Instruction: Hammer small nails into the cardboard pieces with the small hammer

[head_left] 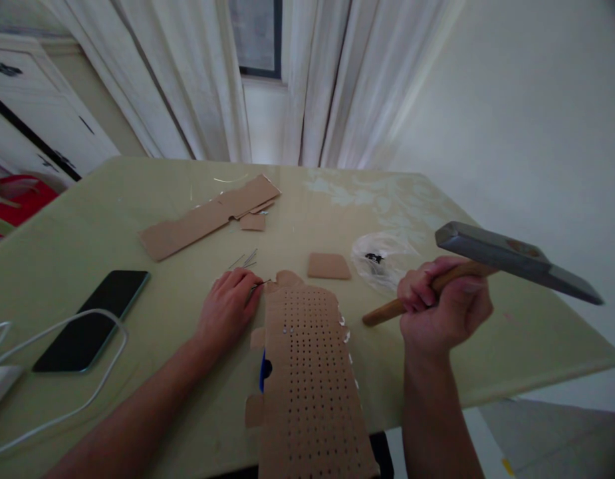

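Nearest you, the perforated cardboard (314,372) runs between your left hand (232,296) and right hand (444,299). The left, beside the cardboard's far end, pinches a metal pin (262,283); the right grips a hammer (491,253) by its wooden handle (387,311). Beyond the left lie loose pins (250,259), then a long cardboard strip (207,219).

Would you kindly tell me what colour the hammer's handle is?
The hammer's handle is warm brown, showing in the head view.
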Demonstrator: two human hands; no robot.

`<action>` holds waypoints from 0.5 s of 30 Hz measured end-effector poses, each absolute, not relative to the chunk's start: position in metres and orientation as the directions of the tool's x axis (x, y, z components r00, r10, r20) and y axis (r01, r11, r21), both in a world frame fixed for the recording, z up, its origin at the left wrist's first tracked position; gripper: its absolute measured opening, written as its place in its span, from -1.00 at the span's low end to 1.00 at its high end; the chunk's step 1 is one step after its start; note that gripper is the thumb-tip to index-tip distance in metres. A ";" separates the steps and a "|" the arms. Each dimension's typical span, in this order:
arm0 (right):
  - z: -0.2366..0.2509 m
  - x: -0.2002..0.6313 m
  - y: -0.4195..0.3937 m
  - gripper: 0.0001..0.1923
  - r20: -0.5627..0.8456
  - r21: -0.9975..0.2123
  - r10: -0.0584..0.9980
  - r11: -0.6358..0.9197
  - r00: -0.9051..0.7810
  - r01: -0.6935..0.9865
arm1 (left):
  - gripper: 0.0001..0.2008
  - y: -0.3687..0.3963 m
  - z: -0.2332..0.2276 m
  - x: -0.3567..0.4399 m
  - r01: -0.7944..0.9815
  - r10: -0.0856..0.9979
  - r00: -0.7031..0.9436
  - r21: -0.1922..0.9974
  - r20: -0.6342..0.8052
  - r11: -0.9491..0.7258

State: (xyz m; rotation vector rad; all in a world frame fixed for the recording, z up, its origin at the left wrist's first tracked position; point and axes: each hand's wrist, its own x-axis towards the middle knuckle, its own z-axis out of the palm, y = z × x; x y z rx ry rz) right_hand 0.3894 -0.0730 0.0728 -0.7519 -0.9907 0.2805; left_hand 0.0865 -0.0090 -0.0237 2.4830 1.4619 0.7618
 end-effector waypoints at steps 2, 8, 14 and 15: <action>0.073 0.390 -0.073 -0.60 0.654 -0.681 0.538 0.725 0.532 0.104 | -0.75 -0.007 -0.019 0.083 0.767 0.872 0.315 0.441 0.374 -0.466; 0.075 0.390 -0.074 -0.56 0.651 -0.691 0.538 0.712 0.535 0.124 | -0.74 0.000 0.000 0.068 0.726 0.919 0.144 0.592 0.366 -0.350; 0.076 0.390 -0.077 -0.58 0.627 -0.709 0.548 0.695 0.553 0.115 | -0.72 0.000 0.003 0.064 0.612 0.841 0.431 0.579 0.327 -0.539; 0.076 0.390 -0.077 -0.59 0.622 -0.712 0.553 0.694 0.555 0.106 | -0.73 0.000 0.001 0.066 0.584 0.811 0.481 0.568 0.333 -0.580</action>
